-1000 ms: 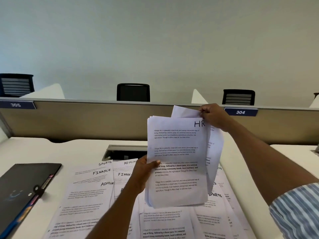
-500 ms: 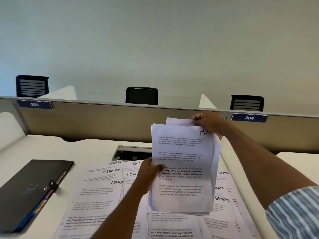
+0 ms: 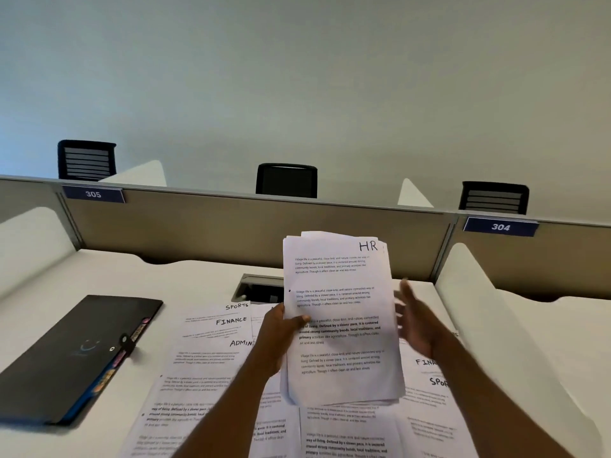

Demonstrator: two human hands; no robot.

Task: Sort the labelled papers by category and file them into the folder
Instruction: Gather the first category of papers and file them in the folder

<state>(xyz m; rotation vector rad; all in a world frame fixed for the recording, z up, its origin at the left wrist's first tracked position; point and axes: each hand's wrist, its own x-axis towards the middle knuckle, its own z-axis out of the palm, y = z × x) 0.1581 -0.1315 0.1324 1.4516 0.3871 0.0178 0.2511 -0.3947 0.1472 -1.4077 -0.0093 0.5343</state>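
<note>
My left hand (image 3: 281,335) grips the left edge of an upright stack of white papers (image 3: 340,319) whose front sheet is marked HR at its top right. Just to the right of the stack, my right hand (image 3: 415,320) is open with fingers spread and blurred, holding nothing. Below on the desk lie several overlapping papers (image 3: 211,358) labelled SPORTS, FINANCE and ADMIN, with more FINANCE and SPORTS sheets (image 3: 429,385) under my right arm. A black expanding folder (image 3: 72,355) with coloured tabs lies closed at the left.
A beige partition (image 3: 231,233) with tags 305 and 304 closes the back of the white desk (image 3: 43,292). A cable slot (image 3: 258,287) opens behind the papers. Black chairs (image 3: 286,180) stand beyond the partition, and a white divider (image 3: 489,312) bounds the right side.
My right hand let go of the stack's top right corner and dropped to its right side, uncovering the HR label. The sheets now sit squared together in my left hand.
</note>
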